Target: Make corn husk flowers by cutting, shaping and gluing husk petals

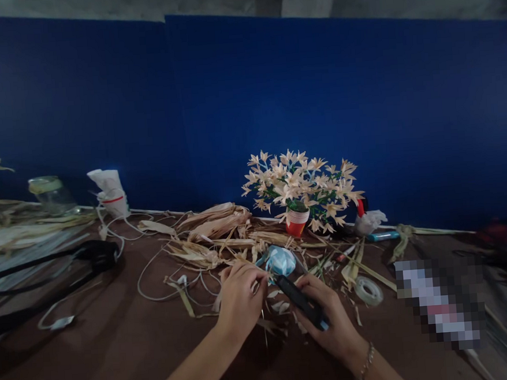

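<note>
My right hand (325, 312), a bracelet at its wrist, is wrapped round a slim black tool (302, 301) with a bluish end; its exact kind I cannot make out. The tool's far tip points toward my left hand (242, 289), which is pinched closed. A thin pale strand hangs below those fingers, but what they grip is too small to name. Just beyond both hands lies a light-blue bundle (281, 261). Pale scraps of husk (281, 307) are scattered on the brown table (130, 349) between the hands.
A red pot (296, 227) of pale artificial flowers (298, 181) stands by the blue partition. Dried husks (221, 221) lie left of it. A clear tape roll (368, 291), white cable (140, 282), glass jar (54, 195) and black straps (97, 256) surround the work area.
</note>
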A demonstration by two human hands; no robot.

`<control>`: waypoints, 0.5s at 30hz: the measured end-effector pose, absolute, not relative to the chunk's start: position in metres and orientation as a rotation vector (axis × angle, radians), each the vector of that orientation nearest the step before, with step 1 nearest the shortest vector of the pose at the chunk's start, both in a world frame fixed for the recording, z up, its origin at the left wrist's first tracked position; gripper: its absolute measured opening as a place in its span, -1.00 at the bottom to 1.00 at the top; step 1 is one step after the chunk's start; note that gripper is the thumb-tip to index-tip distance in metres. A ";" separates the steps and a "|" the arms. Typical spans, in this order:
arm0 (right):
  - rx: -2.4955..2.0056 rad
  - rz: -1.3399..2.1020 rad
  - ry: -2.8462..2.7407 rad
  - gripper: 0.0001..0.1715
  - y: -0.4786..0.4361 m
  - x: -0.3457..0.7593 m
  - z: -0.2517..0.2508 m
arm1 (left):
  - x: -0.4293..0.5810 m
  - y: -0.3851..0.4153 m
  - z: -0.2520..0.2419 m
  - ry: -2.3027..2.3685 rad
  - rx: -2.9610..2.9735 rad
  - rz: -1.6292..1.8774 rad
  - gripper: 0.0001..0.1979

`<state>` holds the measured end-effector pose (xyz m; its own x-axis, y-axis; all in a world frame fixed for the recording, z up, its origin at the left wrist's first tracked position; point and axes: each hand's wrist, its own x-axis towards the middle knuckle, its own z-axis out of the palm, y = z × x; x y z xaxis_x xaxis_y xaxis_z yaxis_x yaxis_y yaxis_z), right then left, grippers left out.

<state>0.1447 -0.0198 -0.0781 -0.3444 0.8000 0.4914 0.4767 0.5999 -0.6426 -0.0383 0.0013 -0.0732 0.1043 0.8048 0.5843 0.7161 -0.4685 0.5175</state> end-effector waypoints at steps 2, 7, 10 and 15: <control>-0.973 0.482 -2.046 -0.90 -0.020 0.146 -0.077 | -0.038 0.002 -0.074 1.514 2.307 1.299 -0.87; -1.305 0.202 -1.973 -0.89 -0.019 0.156 -0.067 | -0.037 0.002 -0.073 1.434 2.395 1.266 -0.86; -1.424 0.165 -2.108 -0.87 -0.025 0.162 -0.056 | -0.039 0.004 -0.073 1.534 2.224 1.292 -0.83; -1.613 0.148 -2.005 -0.68 -0.030 0.193 -0.058 | -0.042 0.014 -0.083 1.476 1.869 1.331 -0.79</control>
<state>0.1927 -0.0304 -0.0584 -0.1222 0.9288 0.3500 0.8675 0.2713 -0.4169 -0.0421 0.0144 -0.0826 -0.0168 0.9062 0.4225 0.5140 -0.3546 0.7810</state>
